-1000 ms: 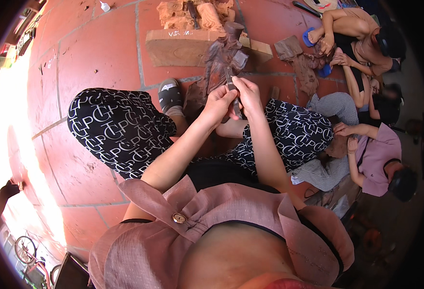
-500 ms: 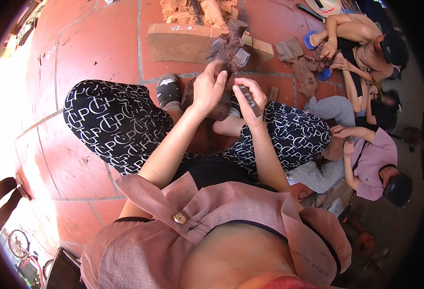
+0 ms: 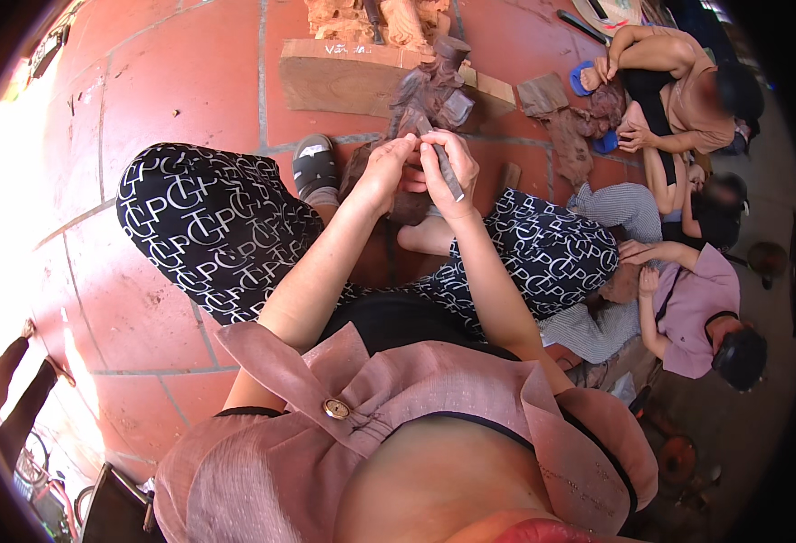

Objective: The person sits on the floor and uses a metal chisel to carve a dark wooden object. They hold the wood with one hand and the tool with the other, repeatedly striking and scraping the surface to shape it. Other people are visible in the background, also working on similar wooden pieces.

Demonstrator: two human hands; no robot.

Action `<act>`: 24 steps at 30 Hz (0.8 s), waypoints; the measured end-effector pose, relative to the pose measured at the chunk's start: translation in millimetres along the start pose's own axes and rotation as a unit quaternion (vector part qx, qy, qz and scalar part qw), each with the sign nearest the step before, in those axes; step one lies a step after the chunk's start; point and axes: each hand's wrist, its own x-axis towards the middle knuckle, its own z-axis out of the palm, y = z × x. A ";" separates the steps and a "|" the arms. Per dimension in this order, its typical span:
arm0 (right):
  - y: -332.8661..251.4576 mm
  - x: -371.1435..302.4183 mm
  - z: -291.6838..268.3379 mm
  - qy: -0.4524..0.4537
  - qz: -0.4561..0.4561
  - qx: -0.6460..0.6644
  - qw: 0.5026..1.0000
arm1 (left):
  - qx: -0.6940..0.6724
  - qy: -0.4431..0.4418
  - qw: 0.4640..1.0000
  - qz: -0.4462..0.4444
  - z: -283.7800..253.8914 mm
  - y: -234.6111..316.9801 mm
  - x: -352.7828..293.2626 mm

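Note:
A dark brown carved wooden figure stands upright on the floor between my feet, with a knobbed top. My right hand is closed on a flat grey metal blade, held slanting with its upper end toward the carving. My left hand is against the carving's near side, its fingers curled and meeting the right fingertips. Whatever the left fingers hold is hidden. Both hands cover the lower part of the figure.
Behind the carving lies a thick wooden block bearing a lighter orange carving. At the right, a co-worker sits by another brown carving. A person in pink sits nearer. Someone's legs show at far left.
My left hand has come down from the carving and curled its fingers in beside the right. My right hand has moved slightly left with the blade. Legs at far left have shifted.

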 end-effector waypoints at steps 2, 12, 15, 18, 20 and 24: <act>2.2 2.3 6.6 0.010 -0.011 -0.011 1.000 | -0.013 0.003 1.000 -0.012 1.8 1.7 -1.4; -4.0 7.8 16.8 0.016 0.089 0.022 0.996 | -0.078 -0.017 0.996 0.040 4.0 1.8 2.8; -3.0 16.3 19.7 0.002 -0.001 -0.021 1.000 | -0.101 -0.020 0.993 0.057 -2.5 -1.2 7.5; -3.7 16.2 20.0 0.003 0.008 -0.045 0.999 | -0.114 -0.016 0.991 0.069 1.9 -0.8 9.6; -2.4 15.7 21.0 0.015 0.011 -0.047 0.999 | -0.131 -0.012 0.988 0.077 6.2 -6.1 12.1; -6.8 16.5 23.7 0.034 0.014 -0.018 0.999 | -0.097 -0.001 0.991 0.094 3.2 -9.0 12.3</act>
